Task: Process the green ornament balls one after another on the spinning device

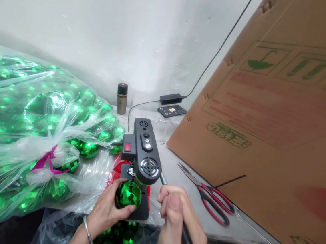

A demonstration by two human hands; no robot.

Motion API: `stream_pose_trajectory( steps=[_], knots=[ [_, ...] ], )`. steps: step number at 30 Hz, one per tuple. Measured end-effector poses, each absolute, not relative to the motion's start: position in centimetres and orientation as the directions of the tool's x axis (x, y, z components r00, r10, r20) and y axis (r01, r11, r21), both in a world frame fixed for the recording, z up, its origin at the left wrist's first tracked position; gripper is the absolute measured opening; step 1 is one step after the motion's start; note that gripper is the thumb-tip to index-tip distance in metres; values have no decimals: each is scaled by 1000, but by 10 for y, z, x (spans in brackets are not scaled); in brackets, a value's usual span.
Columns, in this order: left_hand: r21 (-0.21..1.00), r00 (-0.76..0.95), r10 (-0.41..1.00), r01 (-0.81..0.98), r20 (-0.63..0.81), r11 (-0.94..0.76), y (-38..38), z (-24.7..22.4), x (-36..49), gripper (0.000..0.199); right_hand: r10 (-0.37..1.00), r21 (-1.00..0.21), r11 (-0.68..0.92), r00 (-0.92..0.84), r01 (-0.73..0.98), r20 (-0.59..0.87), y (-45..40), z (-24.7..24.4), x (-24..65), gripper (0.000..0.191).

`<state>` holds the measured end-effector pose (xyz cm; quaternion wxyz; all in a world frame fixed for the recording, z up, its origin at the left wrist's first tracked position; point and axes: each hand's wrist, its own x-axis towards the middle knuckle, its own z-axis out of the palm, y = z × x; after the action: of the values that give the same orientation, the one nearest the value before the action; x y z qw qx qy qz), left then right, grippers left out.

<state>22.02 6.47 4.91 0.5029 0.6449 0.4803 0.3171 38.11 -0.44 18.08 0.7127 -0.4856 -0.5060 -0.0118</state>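
Observation:
My left hand (108,205) is closed around a shiny green faceted ball (129,195), holding it just below the head of a small black bench press (147,152). The press has a red rocker switch and round vents, and stands on a black base (142,212) over red material. Wrapped around the black handle of the press lever (188,240) is my right hand (177,221). The metal rod of the lever runs up from my fist toward the press head. What lies directly under the head is mostly hidden.
Clear bags of green balls (62,104), one tied with purple ribbon (48,159), fill the left. Red-and-black scissors (212,199) lie right, beside a large leaning carton (273,113). Behind stand a small bottle (121,99), a power adapter (171,98) and a dark flat object (172,111).

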Motion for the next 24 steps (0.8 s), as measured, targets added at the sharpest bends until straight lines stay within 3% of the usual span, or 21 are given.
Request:
stream_pose_trajectory(
  steps=[4,7,14,24],
  knots=[
    [965,232,936,73,-263,253,68,45,205,82,464,-669,548,484,501,742,-4,179,380,43],
    [950,222,924,61,-312,306,70,43,198,86,453,-669,554,495,495,741,-1,180,379,44],
    [968,252,962,250,-100,36,71,39,216,82,477,-677,541,481,499,736,-4,180,381,41],
    [773,277,916,495,291,-396,66,16,244,67,499,-682,536,465,498,731,-6,179,382,38]
  ],
)
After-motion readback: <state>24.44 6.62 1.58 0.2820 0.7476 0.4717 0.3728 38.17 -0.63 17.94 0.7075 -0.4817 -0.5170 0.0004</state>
